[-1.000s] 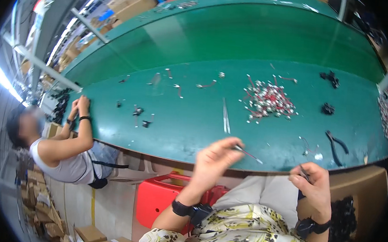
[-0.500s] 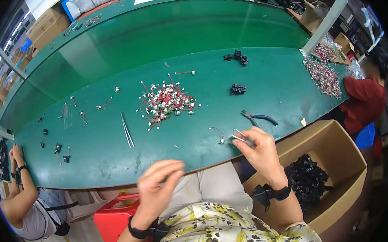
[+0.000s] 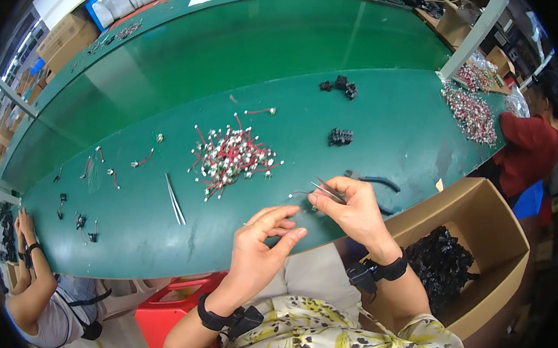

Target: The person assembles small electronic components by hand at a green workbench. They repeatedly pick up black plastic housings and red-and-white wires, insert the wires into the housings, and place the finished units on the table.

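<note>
Our right hand pinched a pair of metal tweezers over the green table's near edge, tips pointing left toward a small white-ended wire. Our left hand hovered just beside it, fingers loosely curled and holding nothing (as far as we could tell). The pile of red-and-white wired connectors sat just beyond, spare tweezers to its left.

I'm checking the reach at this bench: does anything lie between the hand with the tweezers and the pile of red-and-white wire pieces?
Nothing visible does. The right hand holds tweezers pointing left toward the wire pile, and only bare green table lies between them. The spare tweezers lie off to the left, out of that line.
</note>
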{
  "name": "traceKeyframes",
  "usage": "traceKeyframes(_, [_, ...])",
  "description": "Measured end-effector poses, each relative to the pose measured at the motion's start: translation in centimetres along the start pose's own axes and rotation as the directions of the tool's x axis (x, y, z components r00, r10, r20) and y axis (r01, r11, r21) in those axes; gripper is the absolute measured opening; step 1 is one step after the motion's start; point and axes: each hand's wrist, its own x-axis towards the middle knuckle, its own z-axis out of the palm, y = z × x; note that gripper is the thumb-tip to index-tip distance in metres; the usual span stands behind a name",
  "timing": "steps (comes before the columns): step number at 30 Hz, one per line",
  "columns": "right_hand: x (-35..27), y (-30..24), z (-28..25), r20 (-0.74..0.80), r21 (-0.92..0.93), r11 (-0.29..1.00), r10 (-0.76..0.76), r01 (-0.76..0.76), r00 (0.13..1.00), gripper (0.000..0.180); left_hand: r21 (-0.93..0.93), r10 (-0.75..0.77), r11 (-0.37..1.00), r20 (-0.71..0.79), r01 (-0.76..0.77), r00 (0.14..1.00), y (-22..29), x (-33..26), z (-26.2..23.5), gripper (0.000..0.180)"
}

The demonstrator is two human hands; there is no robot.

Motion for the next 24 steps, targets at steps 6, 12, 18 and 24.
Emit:
traceKeyframes(6, [-0.4, 0.2, -0.4, -0.009, 0.385, 0.922, 0.039, -0.033, 0.999, 0.016, -0.063, -0.018, 0.998, 0.150, 0.028, 0.989, 0.3, 4.8, 0.8, 0.028])
traceKeyframes(12, [2.3, -0.6, -6.2, -0.241, -0.392, 0.904, -0.281, 0.172, 0.929, 0.028, 0.637, 0.241, 0.673, 0.291, -0.375, 0.926, 2.8, 9.0, 0.2, 0.027])
traceKeyframes(18, [8.2, 0.7, -8.5, -0.091, -0.484, 0.843, -0.315, 0.235, 0.945, 0.038, 0.586, 0.265, 0.717, 0.270, -0.376, 0.926, 2.3, 13.1, 3.3, 0.046])
traceKeyframes(24, [8.0, 0.3, -9.1, 0.097, -0.030, 0.999, -0.031, 0.034, 0.995, 0.030, 0.371, 0.053, 0.912, 0.314, -0.174, 0.948, 1.7, 14.8, 4.2, 0.047])
